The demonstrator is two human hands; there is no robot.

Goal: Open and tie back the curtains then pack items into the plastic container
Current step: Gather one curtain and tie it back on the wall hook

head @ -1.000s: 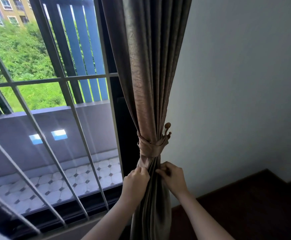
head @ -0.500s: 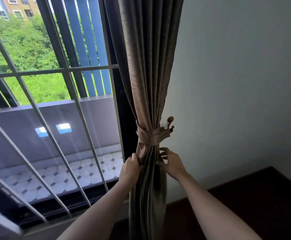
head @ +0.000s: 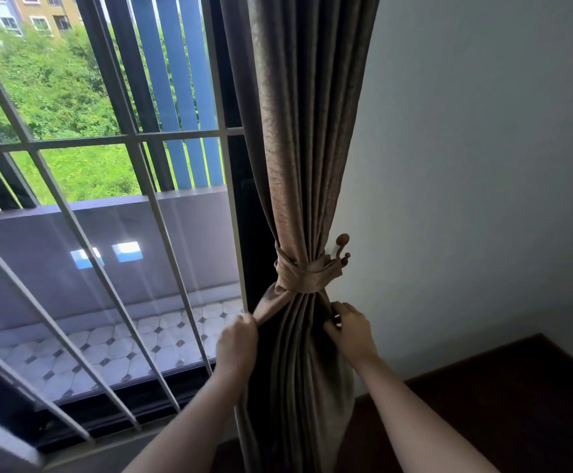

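A brown-grey curtain point(head: 305, 138) hangs gathered at the window's right edge. A matching fabric tie-back point(head: 303, 273) wraps it and loops onto a small wooden hook point(head: 342, 245) on the wall. Below the tie, my left hand point(head: 236, 343) grips the curtain's left edge fold and draws it out to the left. My right hand point(head: 348, 327) pinches the folds on the curtain's right side, close to the wall. No plastic container is in view.
A window with a slanted metal grille point(head: 114, 213) fills the left, with a tiled balcony point(head: 114, 346) and trees outside. The pale wall point(head: 483, 165) is on the right. Dark wooden furniture point(head: 503, 404) sits low at the right.
Both hands have moved apart below the tie-back. My left hand pulled the curtain's left edge outward to the left, and my right hand shifted to the right side folds.
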